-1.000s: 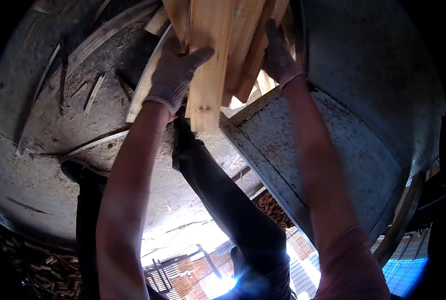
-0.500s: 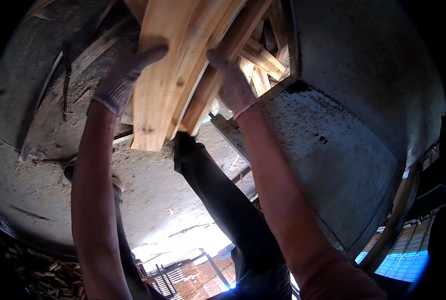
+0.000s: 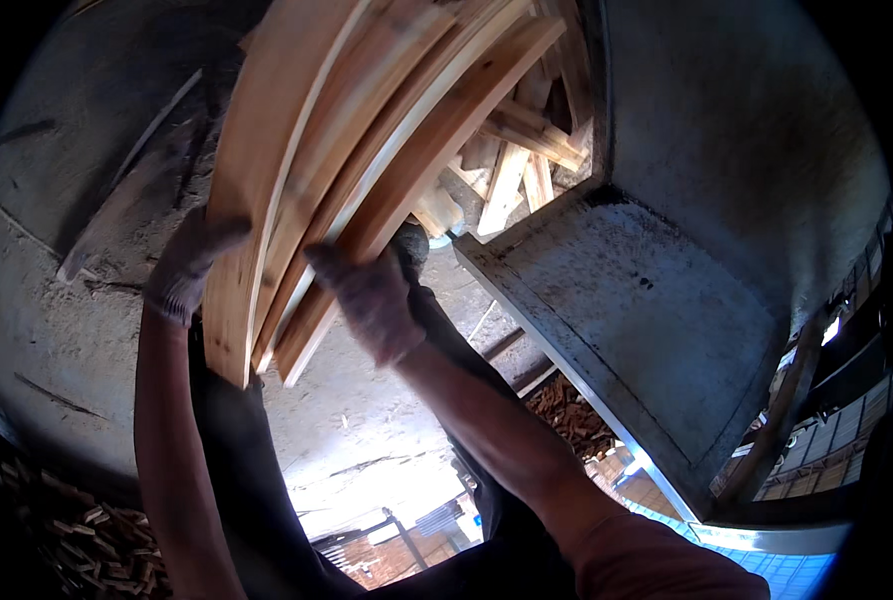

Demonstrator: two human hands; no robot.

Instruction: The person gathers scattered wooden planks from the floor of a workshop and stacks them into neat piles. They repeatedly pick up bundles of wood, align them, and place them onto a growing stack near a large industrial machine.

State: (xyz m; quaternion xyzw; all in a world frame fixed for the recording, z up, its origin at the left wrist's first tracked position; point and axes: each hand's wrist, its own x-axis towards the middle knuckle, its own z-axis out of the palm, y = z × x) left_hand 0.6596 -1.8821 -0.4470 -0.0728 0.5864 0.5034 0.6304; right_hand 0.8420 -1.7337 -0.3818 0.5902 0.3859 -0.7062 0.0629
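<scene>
Several long wooden boards (image 3: 311, 195) lie side by side between my hands, their near ends above the floor by my legs. My left hand (image 3: 188, 262), in a light knitted glove, grips the outer left board, its thumb on the face and its fingers hidden beneath. From the right, my gloved right hand (image 3: 371, 295) clasps the darker edge board (image 3: 446, 135), thumb on top; its other fingers are hidden. The far ends of the boards run out past the top of the view.
At right stands a grey metal table (image 3: 656, 310) with a tall panel behind it. Loose wood offcuts (image 3: 526, 150) are heaped beyond the boards. More wood scraps (image 3: 106, 540) lie at the lower left. A thin strip (image 3: 156, 125) rests on the dusty floor at left.
The boards and both my hands have come nearer and to the left. The boards have fanned apart slightly, and more of the metal table shows.
</scene>
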